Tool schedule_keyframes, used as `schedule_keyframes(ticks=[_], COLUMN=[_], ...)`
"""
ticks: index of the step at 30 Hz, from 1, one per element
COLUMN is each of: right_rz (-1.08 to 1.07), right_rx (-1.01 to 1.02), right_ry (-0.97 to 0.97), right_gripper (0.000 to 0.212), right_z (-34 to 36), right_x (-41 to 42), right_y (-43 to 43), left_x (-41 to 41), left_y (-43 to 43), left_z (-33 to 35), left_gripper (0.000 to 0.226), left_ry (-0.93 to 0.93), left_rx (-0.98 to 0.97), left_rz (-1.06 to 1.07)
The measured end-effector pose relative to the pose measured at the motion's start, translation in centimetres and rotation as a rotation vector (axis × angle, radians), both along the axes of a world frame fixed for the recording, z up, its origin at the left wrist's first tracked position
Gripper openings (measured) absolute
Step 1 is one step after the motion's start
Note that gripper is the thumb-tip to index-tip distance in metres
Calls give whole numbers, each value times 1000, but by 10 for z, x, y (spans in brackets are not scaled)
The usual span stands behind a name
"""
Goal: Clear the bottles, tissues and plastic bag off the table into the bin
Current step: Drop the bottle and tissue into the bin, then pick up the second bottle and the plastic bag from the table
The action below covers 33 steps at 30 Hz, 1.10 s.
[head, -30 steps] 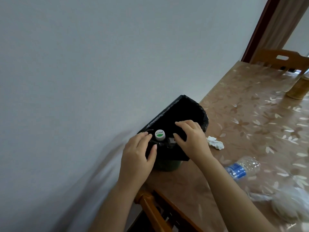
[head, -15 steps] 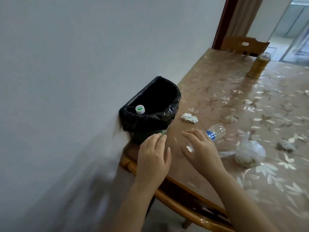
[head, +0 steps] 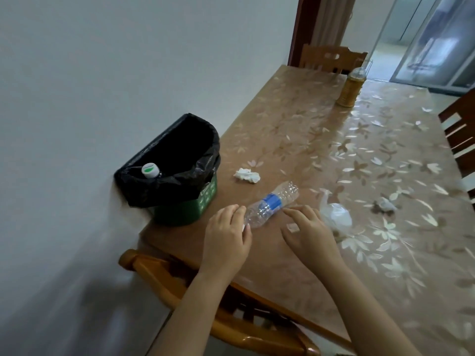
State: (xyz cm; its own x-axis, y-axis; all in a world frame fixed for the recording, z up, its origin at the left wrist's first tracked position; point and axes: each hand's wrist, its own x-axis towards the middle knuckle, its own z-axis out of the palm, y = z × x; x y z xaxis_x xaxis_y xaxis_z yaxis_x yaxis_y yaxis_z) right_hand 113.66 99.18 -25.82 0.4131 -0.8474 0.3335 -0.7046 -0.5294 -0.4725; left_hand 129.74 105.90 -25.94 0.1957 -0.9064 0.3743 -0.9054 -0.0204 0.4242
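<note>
Both hands palm-down over table (head: 321, 129). Left hand (head: 226, 242) touches bottle (head: 270, 204) neck, fingers loosely curled; right hand (head: 308, 232) beside it, fingers spread, empty.

Clear bottle (head: 271, 203) w/ blue label lies flat nr bin (head: 180, 209); capped bottle (head: 149, 170) inside. Tissues (head: 246, 175) (head: 385, 204) crumpled, bag (head: 335, 215) bunched on table (head: 321, 129).

Near chair (head: 205, 304): wooden, honey-coloured, tucked under the table edge right below me.
Far chair (head: 331, 57): same wood, parked at the far end.
Dark chair (head: 460, 134): I only catch its slatted back on the right.
Wall (head: 102, 73): plain white, left side.
</note>
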Motion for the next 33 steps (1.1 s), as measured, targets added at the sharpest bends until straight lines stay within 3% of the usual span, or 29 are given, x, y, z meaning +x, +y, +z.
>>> schedule_keyframes(ticks=[16,23,33], right_rz=[-33,-9,-40], right_rx=[156,222,134], right_ry=[41,89,6], right_gripper=[35,43,31], right_z=[-66,-92,-115], right_x=[-92,-99,-98], right_y=[-115,-130,-136], left_x=[-44,-41,-35], left_y=[-105,-120,-126], left_z=[-78,-105,-121], left_gripper=[37,50,63], left_ry=[-18,-31,-36], left_rx=[328,440,452], left_rz=[108,163,263])
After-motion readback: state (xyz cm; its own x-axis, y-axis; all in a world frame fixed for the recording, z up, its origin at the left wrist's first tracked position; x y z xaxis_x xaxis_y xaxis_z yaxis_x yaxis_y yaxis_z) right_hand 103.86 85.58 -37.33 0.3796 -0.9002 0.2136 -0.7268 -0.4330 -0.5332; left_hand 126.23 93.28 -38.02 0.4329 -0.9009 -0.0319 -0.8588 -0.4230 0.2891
